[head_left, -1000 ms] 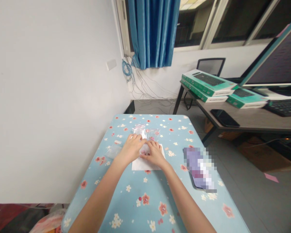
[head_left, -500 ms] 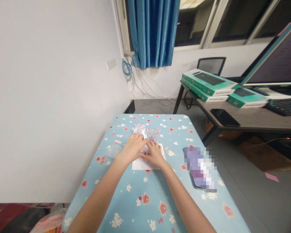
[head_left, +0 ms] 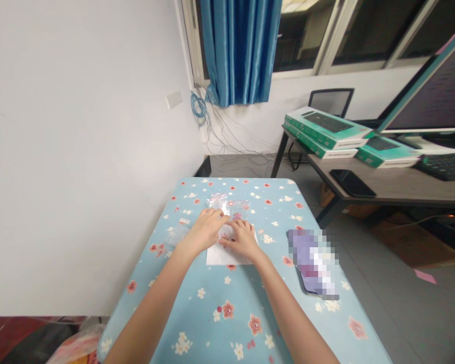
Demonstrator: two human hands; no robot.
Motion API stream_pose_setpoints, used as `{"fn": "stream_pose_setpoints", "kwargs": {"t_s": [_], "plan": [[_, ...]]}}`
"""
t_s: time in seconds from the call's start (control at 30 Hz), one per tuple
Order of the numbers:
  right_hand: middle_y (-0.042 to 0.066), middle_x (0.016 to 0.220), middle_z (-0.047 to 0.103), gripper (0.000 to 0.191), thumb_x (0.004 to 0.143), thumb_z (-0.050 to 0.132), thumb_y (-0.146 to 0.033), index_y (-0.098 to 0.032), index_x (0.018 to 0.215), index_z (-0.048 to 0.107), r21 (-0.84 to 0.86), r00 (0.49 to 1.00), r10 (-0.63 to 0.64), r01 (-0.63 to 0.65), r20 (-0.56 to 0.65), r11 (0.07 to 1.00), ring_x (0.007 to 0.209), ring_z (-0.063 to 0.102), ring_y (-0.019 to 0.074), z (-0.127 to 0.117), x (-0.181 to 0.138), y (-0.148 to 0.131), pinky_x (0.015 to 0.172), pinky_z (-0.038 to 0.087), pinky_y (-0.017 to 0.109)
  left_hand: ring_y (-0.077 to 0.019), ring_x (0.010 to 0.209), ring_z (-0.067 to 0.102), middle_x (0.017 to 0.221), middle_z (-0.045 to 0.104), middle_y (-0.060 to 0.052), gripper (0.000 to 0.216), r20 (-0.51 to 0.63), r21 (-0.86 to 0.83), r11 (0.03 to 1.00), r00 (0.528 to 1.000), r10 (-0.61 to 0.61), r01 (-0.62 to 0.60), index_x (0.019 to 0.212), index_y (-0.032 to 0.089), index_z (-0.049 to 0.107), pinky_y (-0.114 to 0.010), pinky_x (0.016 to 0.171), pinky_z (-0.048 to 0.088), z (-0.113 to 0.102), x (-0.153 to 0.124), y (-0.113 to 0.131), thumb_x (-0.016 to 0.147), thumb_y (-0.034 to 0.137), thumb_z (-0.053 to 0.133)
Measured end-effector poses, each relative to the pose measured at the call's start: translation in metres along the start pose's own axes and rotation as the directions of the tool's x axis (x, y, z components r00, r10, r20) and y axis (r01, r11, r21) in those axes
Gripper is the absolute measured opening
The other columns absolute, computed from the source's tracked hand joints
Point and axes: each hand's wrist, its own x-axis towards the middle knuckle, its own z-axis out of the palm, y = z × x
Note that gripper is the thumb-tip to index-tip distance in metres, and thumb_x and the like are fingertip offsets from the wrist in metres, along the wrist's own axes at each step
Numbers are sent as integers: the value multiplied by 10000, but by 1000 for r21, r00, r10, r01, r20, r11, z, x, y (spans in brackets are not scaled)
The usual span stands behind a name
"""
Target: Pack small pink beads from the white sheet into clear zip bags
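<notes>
Both my hands rest close together on a white sheet of paper (head_left: 220, 257) in the middle of the flowered blue table (head_left: 197, 313). My left hand (head_left: 202, 231) has its fingers curled and pinched over a small clear bag (head_left: 226, 232) with pink bits in it. My right hand (head_left: 242, 238) presses its bent fingers on the same bag from the right. More clear plastic bags (head_left: 227, 204) lie just beyond the fingers.
A phone (head_left: 314, 263) lies on the table to the right. A small clear bag (head_left: 176, 235) and a tiny tag (head_left: 184, 221) lie to the left. A desk (head_left: 382, 187) with green boxes (head_left: 326, 132), a black phone and a monitor stands at the right.
The hands have barely shifted; the fingers keep working on the small bag in the same spot.
</notes>
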Motion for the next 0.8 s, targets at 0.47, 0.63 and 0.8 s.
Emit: {"fn": "stream_pose_setpoints", "kwargs": {"t_s": [0.47,0.63,0.8], "plan": [[87,1143,598,521,750,632,-555,-248,1168,575,17,997,9,-8,-74,1000,1097,459,297,7,0,3,908,290,425,-227,1173,487,1212,500,-74,504,-144,-484,874,980,-138,52,1195,232,550,-403,1032,388,36,-16,-11,729,46,510],[88,1147,599,519,771,604,-563,-239,1175,572,21,997,9,-8,-77,1000,1103,453,295,6,-1,2,921,284,429,-201,1099,534,1125,560,-48,473,-152,-516,855,979,-138,40,1144,237,586,-381,996,417,31,-13,-10,730,28,491],[86,1162,591,548,749,631,-558,-236,1189,569,23,997,26,-24,-78,999,1101,451,297,7,1,3,920,288,430,-179,1062,553,1105,582,-43,451,-186,-514,858,977,-102,-8,1119,214,587,-348,973,433,29,-7,-10,725,18,484]]}}
